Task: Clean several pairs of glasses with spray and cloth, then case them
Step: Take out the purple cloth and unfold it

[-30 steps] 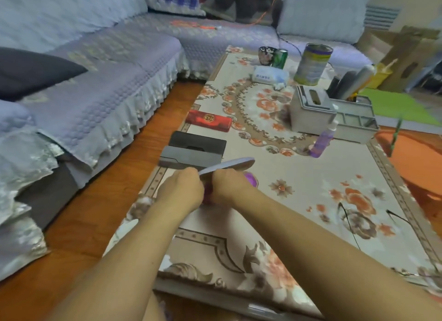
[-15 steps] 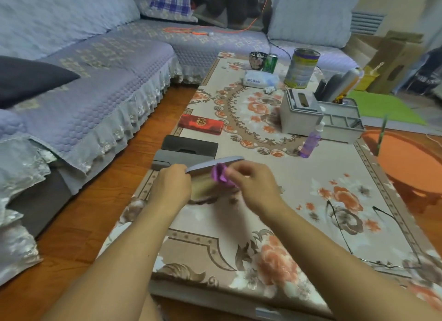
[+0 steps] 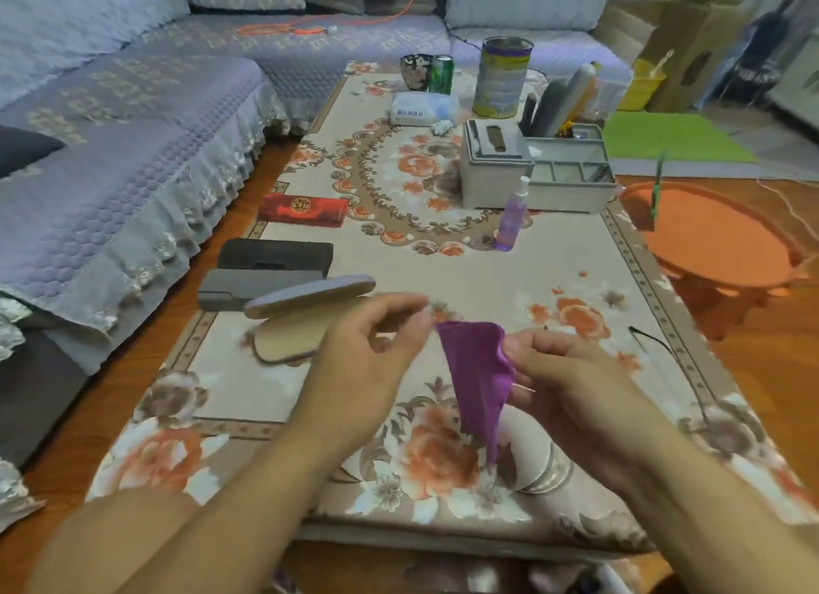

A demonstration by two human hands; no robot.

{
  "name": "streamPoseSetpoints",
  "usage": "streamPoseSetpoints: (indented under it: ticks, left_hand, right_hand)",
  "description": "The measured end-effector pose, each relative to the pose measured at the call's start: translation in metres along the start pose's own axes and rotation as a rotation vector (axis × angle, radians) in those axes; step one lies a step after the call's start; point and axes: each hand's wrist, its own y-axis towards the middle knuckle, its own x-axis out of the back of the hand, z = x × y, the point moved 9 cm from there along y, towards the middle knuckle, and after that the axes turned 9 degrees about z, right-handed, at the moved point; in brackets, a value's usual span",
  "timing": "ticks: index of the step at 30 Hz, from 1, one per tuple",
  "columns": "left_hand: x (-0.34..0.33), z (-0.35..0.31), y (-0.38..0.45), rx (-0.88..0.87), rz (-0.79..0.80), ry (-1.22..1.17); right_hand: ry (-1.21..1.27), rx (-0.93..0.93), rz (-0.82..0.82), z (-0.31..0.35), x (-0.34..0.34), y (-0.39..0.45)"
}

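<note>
The fingers (image 3: 527,350) of the right hand (image 3: 576,385) are curled and pinch the upper edge of the purple cloth (image 3: 476,372), which hangs down from them in a tapering fold above the floral table cover (image 3: 509,283). The left hand (image 3: 368,350) hovers just left of the cloth, its fingers loosely bent toward it; whether the fingertips touch the cloth's near corner cannot be told. Just left of that hand lies the open oval case (image 3: 297,323), lid raised over a beige lining. Beyond the open case sit a grey case (image 3: 248,287), then a black case (image 3: 274,256), then a red case (image 3: 303,210), all shut. The purple spray bottle (image 3: 512,221) stands well beyond the cloth, in front of a grey organiser box (image 3: 501,172). To the right of the cloth, thin dark-framed glasses (image 3: 660,350) lie on the cover.
</note>
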Motion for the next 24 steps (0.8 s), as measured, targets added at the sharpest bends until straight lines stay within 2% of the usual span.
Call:
streamPoseSetpoints:
  ticks: [2,3,6,11,12,15,16,18,20,24]
  left_hand:
    - [-0.053,0.003,-0.007,0.076,0.262,-0.252]
    - [-0.062,0.007,-0.006,0.094,0.301,-0.303]
    - [-0.064,0.023,0.008,0.171,0.261,-0.543]
    - [-0.064,0.033,0.011,0.247,0.223,-0.835]
    - [-0.061,0.039,0.011,0.244,0.189,-0.767]
    - [-0.034,0.037,0.009,0.156,-0.059,-0.16]
    - [-0.032,0.03,0.008,0.099,-0.088,-0.111]
    - [-0.047,0.02,0.005,0.048,0.044,-0.286]
    - [-0.063,0.013,0.0,0.089,0.207,-0.38]
    - [-0.062,0.021,0.0,0.153,0.196,-0.447]
  right_hand:
    - [0.07,-0.063,0.041,-0.014,0.002,-0.001]
    - [0.108,-0.088,0.064,-0.015,0.002,0.0]
    - [0.223,-0.143,0.135,-0.009,0.003,-0.001]
    - [0.236,-0.237,0.181,-0.015,0.003,0.0]
    - [0.258,-0.234,0.17,-0.016,0.002,0.0]
    - [0.316,-0.175,0.131,-0.014,-0.002,0.004]
    - [0.319,-0.149,0.117,-0.014,-0.003,0.004]
    - [0.332,-0.11,0.076,-0.016,-0.002,0.006]
    - [0.315,-0.08,0.058,-0.021,0.0,0.008]
    - [0.241,-0.092,0.085,-0.022,-0.007,0.007]
